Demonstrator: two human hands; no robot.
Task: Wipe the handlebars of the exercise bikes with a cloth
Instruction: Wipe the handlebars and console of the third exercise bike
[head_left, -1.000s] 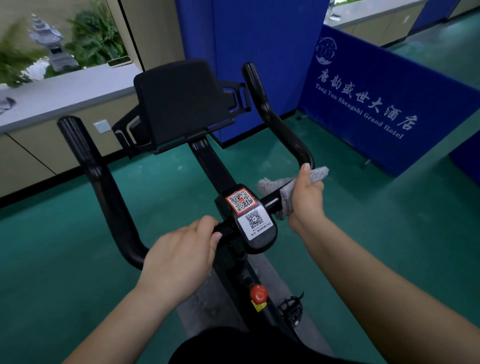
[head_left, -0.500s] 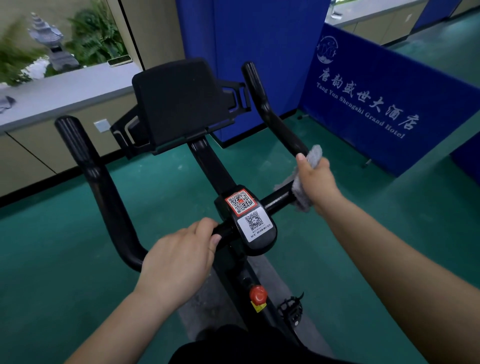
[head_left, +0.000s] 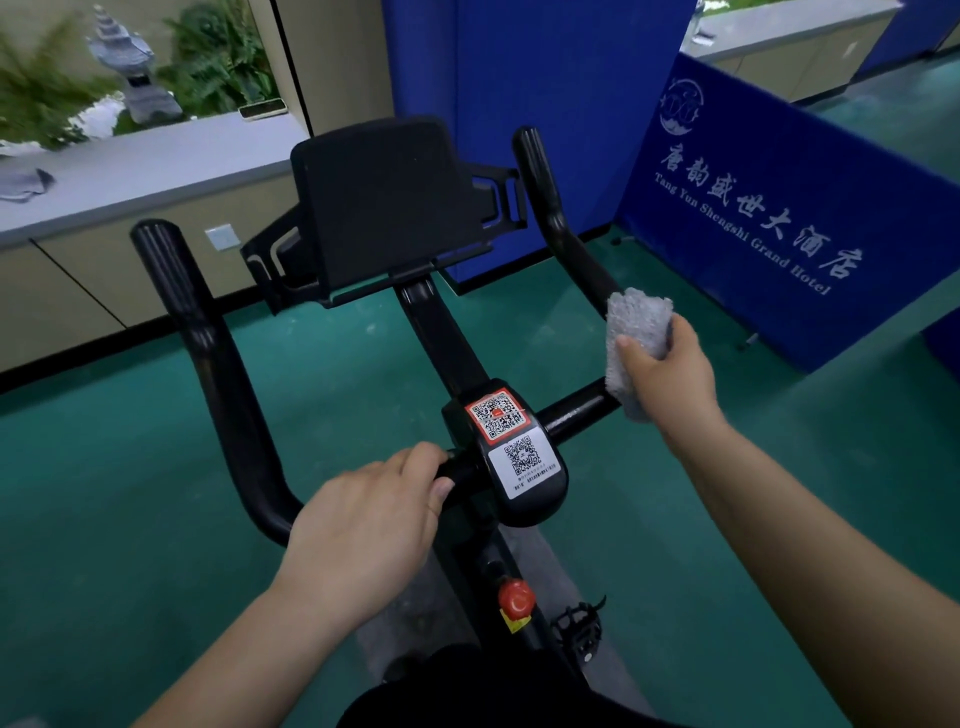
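Observation:
A black exercise bike stands in front of me with curved handlebars (head_left: 223, 374) on both sides of a stem bearing two QR stickers (head_left: 511, 441). My right hand (head_left: 667, 374) grips a grey cloth (head_left: 636, 325) wrapped round the bend of the right handlebar (head_left: 550, 208), where the crossbar turns upward. My left hand (head_left: 369, 525) holds the crossbar just left of the stem. A black tablet holder (head_left: 384, 202) sits above the stem.
A blue banner (head_left: 779, 218) with hotel lettering stands at the right, and a blue panel behind the bike. A grey counter (head_left: 140, 166) runs along the back left, with another cloth (head_left: 23, 184) on it. Green floor surrounds the bike. A red knob (head_left: 516, 597) sits on the frame below.
My right hand has slid the cloth outward along the crossbar, from beside the stem to the bend of the right handlebar. My left hand has stayed in place.

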